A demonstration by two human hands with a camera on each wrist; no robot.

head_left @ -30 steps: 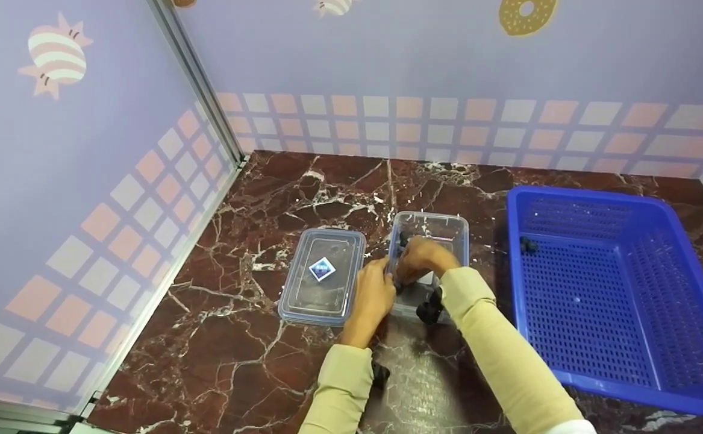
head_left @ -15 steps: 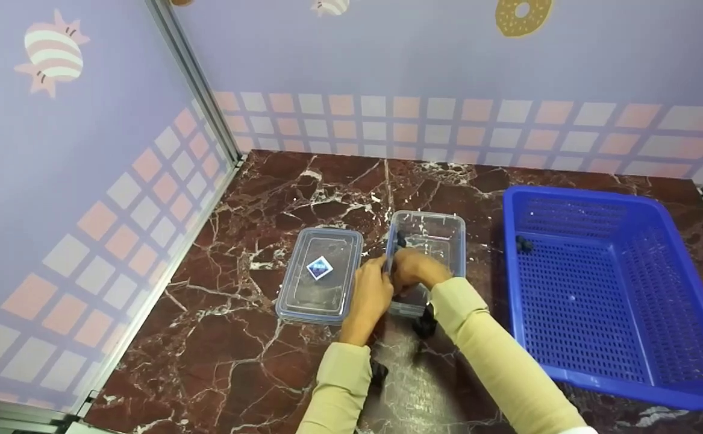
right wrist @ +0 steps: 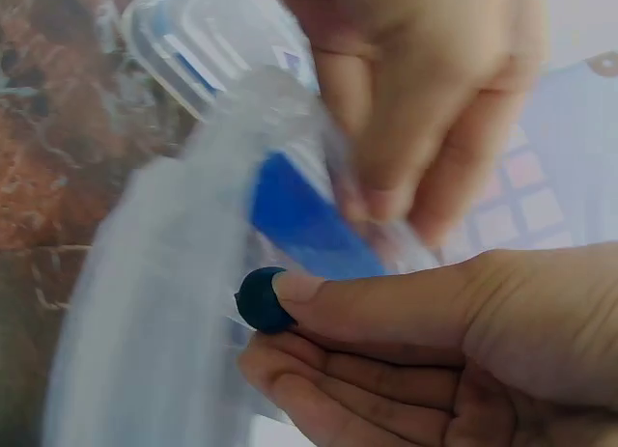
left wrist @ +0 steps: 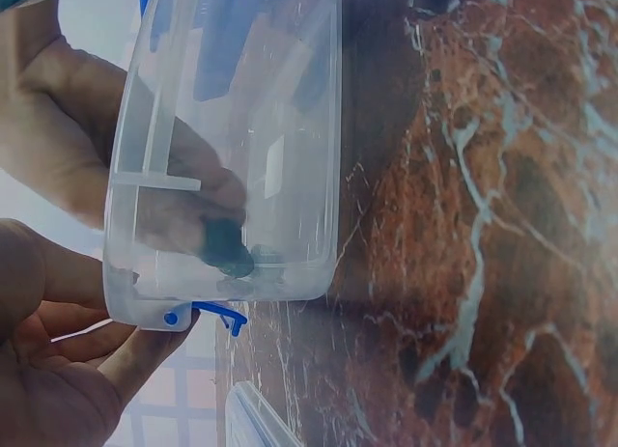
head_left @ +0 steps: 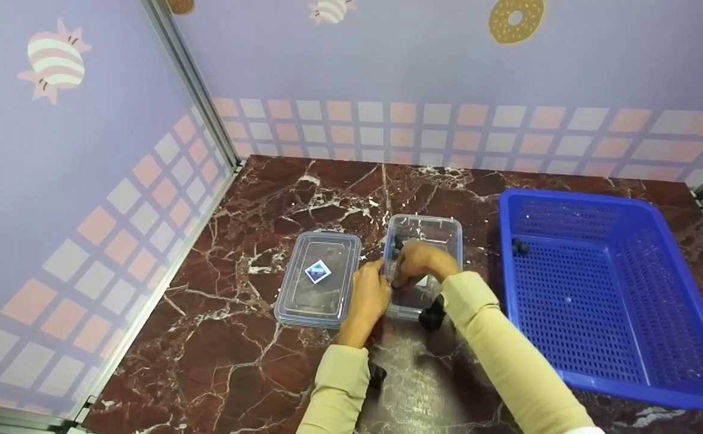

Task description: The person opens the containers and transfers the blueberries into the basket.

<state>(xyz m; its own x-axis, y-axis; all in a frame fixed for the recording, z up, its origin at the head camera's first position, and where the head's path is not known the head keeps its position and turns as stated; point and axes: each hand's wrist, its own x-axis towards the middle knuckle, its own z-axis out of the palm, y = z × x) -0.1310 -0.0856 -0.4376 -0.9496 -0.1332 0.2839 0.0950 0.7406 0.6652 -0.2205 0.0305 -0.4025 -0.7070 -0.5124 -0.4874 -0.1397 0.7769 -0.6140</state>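
A clear plastic container point(head_left: 426, 218) with blue latches stands before me, its top uncovered. My left hand point(head_left: 370, 293) grips its left rim; the left wrist view has the thumb and fingers at the corner beside a blue latch point(left wrist: 224, 317). Inside the container is my right hand point(head_left: 417, 260), near that same left wall. Between thumb and fingers it pinches a small dark, round ball point(right wrist: 261, 299) with a tiny nub. Another small dark piece point(head_left: 398, 242) shows by the container's left wall, just beyond the right hand.
To the left lies a similar clear container with its lid on point(head_left: 327, 295), bearing a blue diamond sticker point(head_left: 317, 272). A large blue perforated basket point(head_left: 568, 325) stands on the right, holding a few dark pieces point(head_left: 520, 247). Printed walls point(head_left: 339, 60) bound the marble-patterned table point(head_left: 224, 337).
The right hand has shifted slightly within the container, staying near the left wall. The left hand keeps its grip on the rim. The whole view has drifted a little.
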